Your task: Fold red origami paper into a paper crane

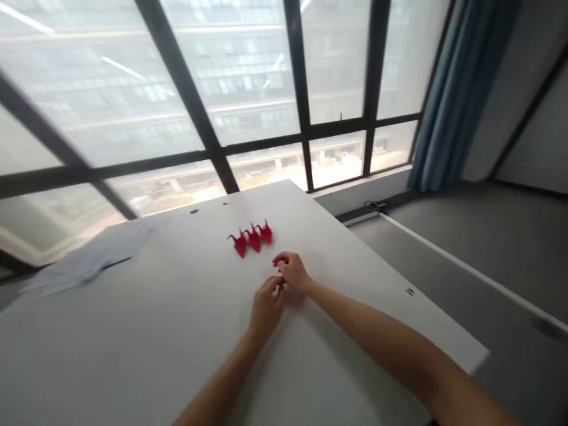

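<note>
Three red folded paper cranes stand side by side in a slanting row on the white table [177,331]: a left crane [240,245], a middle crane [254,239] and a right crane [266,234]. Just in front of the row, my right hand [291,271] has its fingers curled and pinched. My left hand [267,303] lies against it, lower and to the left, with its fingers bent too. The fingertips meet over the table. Whatever may be between them is hidden or too small to make out. Neither hand touches the cranes.
A pale cloth or sheet [93,257] lies at the table's left back edge, with a thin dark object [116,263] by it. Windows with dark frames rise behind the table. A blue curtain [457,94] hangs at the right, and a white bar [452,257] runs along the floor.
</note>
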